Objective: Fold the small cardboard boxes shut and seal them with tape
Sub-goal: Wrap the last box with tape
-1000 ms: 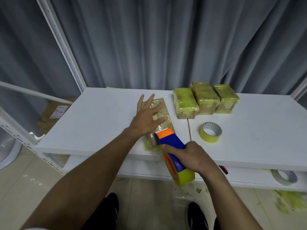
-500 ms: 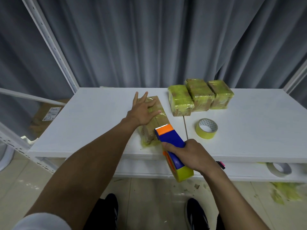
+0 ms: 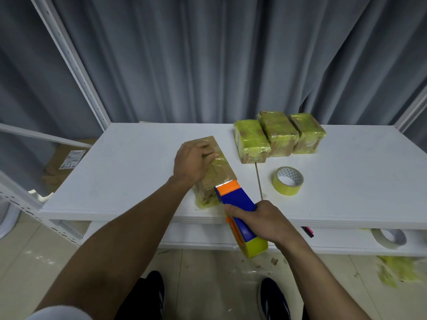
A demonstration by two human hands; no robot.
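1. A grey curtain [image 3: 208, 54] hung behind everything, with white shelf uprights slanting across it at the left.
2. The white surface [image 3: 138, 169] ran the width of the view. A lower shelf [image 3: 196, 236] showed beneath its front edge.
3. Flattened cardboard [image 3: 67, 162] lay on the floor to the left, past the surface's end.
4. Three wrapped boxes [image 3: 278, 132] stood side by side at the back right, touching one another and covered in yellow-green tape.
5. The box [image 3: 220, 169] being worked on lay near the middle of the surface, long side running away from the person. Its near end was close to the front edge, with clear tape over its top.
6. The dispenser [image 3: 235, 199] – blue, with an orange toothed head – had that head touching the near top edge of the box. Its yellow roll end hung off the front of the surface.
7. The left hand [image 3: 193, 162] sat on the box's top, its fingers bent over it and holding it down.
8. The right hand [image 3: 265, 222] gripped the dispenser – fingers wrapped round the blue body.
9. Two dark shoes [image 3: 154, 289] stood on the floor below.
10. A yellow roll [image 3: 285, 189] lay flat on the surface, right of the box and in front of the wrapped boxes, apart from both.
11. A pale roll [image 3: 379, 239] lay on the lower shelf at the far right.
12. A pen [image 3: 308, 231] with a pink tip poked out on that shelf, just right of the right hand.
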